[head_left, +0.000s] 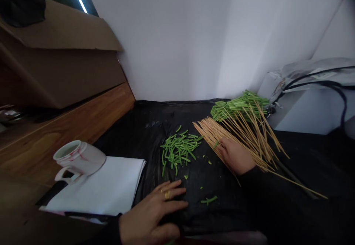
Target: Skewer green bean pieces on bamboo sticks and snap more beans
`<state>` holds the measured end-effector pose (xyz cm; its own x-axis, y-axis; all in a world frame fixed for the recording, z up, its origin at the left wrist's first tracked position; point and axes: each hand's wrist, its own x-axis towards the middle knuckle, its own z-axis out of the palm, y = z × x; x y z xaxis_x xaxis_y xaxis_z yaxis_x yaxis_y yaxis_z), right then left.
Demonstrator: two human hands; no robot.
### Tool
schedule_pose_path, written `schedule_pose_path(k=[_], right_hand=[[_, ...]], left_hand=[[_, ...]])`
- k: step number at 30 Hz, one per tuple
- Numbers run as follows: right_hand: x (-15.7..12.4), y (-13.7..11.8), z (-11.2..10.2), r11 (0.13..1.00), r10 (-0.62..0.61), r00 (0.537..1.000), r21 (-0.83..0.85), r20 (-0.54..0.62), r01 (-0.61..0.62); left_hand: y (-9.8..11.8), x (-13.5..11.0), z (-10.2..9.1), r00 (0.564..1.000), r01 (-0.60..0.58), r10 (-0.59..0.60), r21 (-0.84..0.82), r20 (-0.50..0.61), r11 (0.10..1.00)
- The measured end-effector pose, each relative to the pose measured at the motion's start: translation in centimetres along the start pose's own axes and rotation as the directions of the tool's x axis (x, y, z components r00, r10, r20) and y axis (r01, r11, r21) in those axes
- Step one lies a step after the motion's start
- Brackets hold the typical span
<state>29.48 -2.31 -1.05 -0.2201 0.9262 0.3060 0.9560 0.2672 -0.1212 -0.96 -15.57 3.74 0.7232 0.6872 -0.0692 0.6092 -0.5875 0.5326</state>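
A: Starting with the left hand (155, 215): open or closed?

B: Open, palm down over the black plastic sheet (149, 126), with fingers spread. Wearing a gold ring (167, 194) on one finger. Just below the thumb, at the bottom edge, a bit of green, too cut off to name.

A: And the right hand (238, 156)?

B: Curled, over the near side of the thin wooden skewers (219, 132). Right at the fingertips, a short green piece (215, 144). Cannot tell about a firm grip, either on that piece or on a skewer.

A: Where to look for the rest of the green?

B: Between the hands and farther back, in a loose heap of cut green stalks (181, 149), lying every which way on the plastic. Nearer, between the two hands, a few joined-looking scraps (209, 200). Behind the skewers, by the white wall (177, 34), a larger, neater pile of green stalks (238, 104).

A: Any order among the skewers?

B: Fanned out, crossing toward the right, with a dark rod (298, 180) near the right-hand ends.

A: And to the sides?

B: At left, a red-streaked white mug (88, 160) on white paper (116, 185), near a cardboard box (72, 74). At right, black cables (327, 84).
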Motion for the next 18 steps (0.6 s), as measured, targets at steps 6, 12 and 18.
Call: schedule_pose_path(k=[6,12,18], right_hand=[[0.7,-2.9,-3.3,0.976,-0.175,0.955,0.087,-0.241,0.201],[3.0,-6.7,-1.6,0.938,-0.248,0.828,0.088,-0.504,0.335],[1.5,-6.2,1.1,0.930,-0.298,0.848,0.067,-0.439,0.362]], left_hand=[[-3.7,6.5,-6.9,0.964,0.009,-0.016,-0.029,-0.264,1.000],[-7.5,12.1,-6.2,0.984,-0.064,0.065,0.013,-0.165,0.998],[-9.3,11.3,-3.8,0.987,0.044,-0.049,-0.037,-0.150,0.998]])
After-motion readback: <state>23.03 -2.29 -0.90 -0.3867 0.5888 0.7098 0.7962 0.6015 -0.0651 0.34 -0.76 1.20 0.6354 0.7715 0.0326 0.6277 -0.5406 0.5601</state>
